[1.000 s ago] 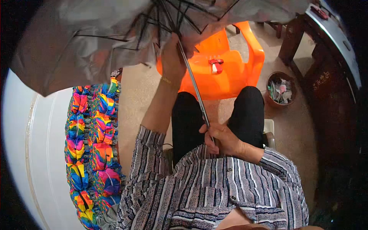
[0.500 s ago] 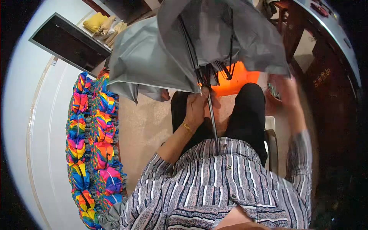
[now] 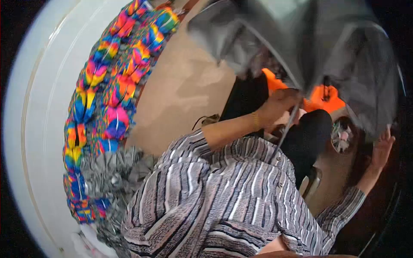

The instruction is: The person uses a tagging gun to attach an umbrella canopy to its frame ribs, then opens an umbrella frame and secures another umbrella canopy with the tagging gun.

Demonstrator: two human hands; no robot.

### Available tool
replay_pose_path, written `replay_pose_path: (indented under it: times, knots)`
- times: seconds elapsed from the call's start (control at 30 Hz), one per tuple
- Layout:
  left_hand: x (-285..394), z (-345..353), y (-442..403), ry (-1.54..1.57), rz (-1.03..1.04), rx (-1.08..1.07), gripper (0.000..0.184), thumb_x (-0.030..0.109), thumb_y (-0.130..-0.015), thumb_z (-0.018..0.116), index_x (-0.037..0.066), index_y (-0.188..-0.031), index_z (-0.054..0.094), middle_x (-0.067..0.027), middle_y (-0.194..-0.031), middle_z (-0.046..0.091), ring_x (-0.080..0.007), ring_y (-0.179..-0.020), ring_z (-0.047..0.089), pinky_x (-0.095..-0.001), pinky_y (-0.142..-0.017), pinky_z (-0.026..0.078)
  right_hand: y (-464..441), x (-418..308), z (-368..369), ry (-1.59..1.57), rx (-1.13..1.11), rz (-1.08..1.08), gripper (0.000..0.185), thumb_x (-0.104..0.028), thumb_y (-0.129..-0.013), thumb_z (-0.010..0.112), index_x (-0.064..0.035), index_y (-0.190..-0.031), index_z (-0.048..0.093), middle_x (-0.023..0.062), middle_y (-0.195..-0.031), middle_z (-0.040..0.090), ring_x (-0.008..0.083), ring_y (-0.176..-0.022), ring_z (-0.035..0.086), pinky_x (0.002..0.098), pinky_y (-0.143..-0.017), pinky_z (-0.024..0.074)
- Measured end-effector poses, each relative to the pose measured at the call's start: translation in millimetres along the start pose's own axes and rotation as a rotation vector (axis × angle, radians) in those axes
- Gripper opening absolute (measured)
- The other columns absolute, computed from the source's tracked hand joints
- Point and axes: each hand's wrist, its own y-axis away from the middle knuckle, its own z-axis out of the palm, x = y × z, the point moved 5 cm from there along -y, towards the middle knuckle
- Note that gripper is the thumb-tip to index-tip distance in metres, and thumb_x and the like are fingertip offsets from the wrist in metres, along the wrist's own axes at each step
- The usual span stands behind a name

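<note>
A grey umbrella (image 3: pixel 357 60) with its canopy partly spread and slack fills the top right of the head view, blurred by motion. My left hand (image 3: pixel 282 103) is closed round its thin metal shaft, just below where the ribs and cloth gather. The shaft's lower end reaches down to my striped shirt. Far to the right, my right hand (image 3: pixel 382 148) is raised with its fingers stretched out, close to the hanging edge of the canopy. Whether the fingertips touch the cloth I cannot tell.
Rows of folded multicoloured umbrellas (image 3: pixel 116 122) are stacked along the left wall. Crumpled grey cloth (image 3: pixel 116 172) lies at their near end. Beyond my knees stands something bright orange (image 3: pixel 329 99). A round container (image 3: pixel 343 135) with pale bits sits on the floor to the right.
My view has swung, so the stacked umbrellas now appear higher. The canopy has shifted right in view. My right hand, blurred before, now shows spread fingers; my left still grips the shaft.
</note>
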Motion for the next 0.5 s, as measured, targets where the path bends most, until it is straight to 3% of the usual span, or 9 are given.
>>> replay_pose_path:
  times: [0.03,0.07,0.1,0.13,0.23,0.37,0.5]
  knots:
    - [-1.7,-0.7,-0.2,0.007,0.007,0.03,0.022,0.021,-0.089,0.047,0.002,-0.082,0.055,-0.0076,-0.066,0.058,-0.018,-0.054,0.057,-0.027,-0.057,0.045,7.7,4.0,32.6,0.111,0.149,-0.007,0.039,-0.032,-0.093,0.045,-0.002,-0.117,0.05,0.0111,-0.109,0.057,0.0239,-0.102,0.055,0.0372,-0.086,0.046]
    - [-2.8,6.5,-0.9,0.067,0.01,-0.086,0.022,0.021,-0.089,0.047,0.001,-0.082,0.054,-0.0086,-0.067,0.058,-0.0186,-0.053,0.057,-0.0273,-0.057,0.045,13.8,4.8,58.9,0.226,0.302,-0.02,0.038,-0.03,-0.093,0.044,-0.002,-0.119,0.048,0.0105,-0.11,0.057,0.0234,-0.106,0.053,0.0369,-0.091,0.0438]
    - [-1.6,14.8,-1.0,0.125,0.014,-0.209,0.023,0.021,-0.09,0.047,0.001,-0.081,0.053,-0.0096,-0.068,0.059,-0.0191,-0.051,0.057,-0.0277,-0.057,0.045,10.6,9.3,74.1,0.232,0.289,-0.009,0.038,-0.03,-0.093,0.044,-0.002,-0.119,0.048,0.0105,-0.11,0.057,0.0234,-0.106,0.053,0.0369,-0.091,0.0438]
    - [1.9,17.9,-2.0,0.131,0.019,-0.197,0.023,0.021,-0.09,0.047,0.001,-0.081,0.053,-0.0096,-0.068,0.059,-0.0191,-0.051,0.057,-0.0277,-0.057,0.045,11.3,11.8,91.8,0.229,0.282,-0.004,0.038,-0.029,-0.093,0.044,-0.0019,-0.119,0.048,0.0106,-0.111,0.057,0.0234,-0.107,0.053,0.0369,-0.091,0.0437]
    - [7.9,37.8,3.7,-0.229,0.008,-0.33,0.027,0.021,-0.093,0.043,0.0,-0.082,0.055,-0.0092,-0.068,0.059,-0.017,-0.056,0.06,-0.0299,-0.053,0.048,16.2,25.5,140.4,0.216,0.265,0.03,0.039,-0.029,-0.093,0.044,-0.0018,-0.12,0.047,0.0107,-0.112,0.056,0.0233,-0.107,0.053,0.0369,-0.091,0.0433]
    - [16.4,42.2,0.6,-0.214,0.145,-0.295,0.031,0.025,-0.093,0.043,0.0,-0.08,0.056,-0.0102,-0.063,0.058,-0.0166,-0.049,0.057,-0.0279,-0.052,0.046,18.4,42.0,202.4,0.192,0.236,0.069,0.039,-0.028,-0.093,0.045,-0.0016,-0.121,0.046,0.0108,-0.114,0.055,0.0232,-0.108,0.052,0.0368,-0.092,0.0428]
    - [16.7,29.7,7.7,-0.28,0.052,-0.197,0.033,0.026,-0.093,0.043,-0.001,-0.079,0.056,-0.0103,-0.066,0.058,-0.0155,-0.054,0.058,-0.0283,-0.054,0.046,20.6,67.6,252.4,0.168,0.215,0.124,0.039,-0.027,-0.092,0.045,-0.0015,-0.122,0.045,0.0109,-0.115,0.054,0.0231,-0.109,0.051,0.0368,-0.093,0.0424]
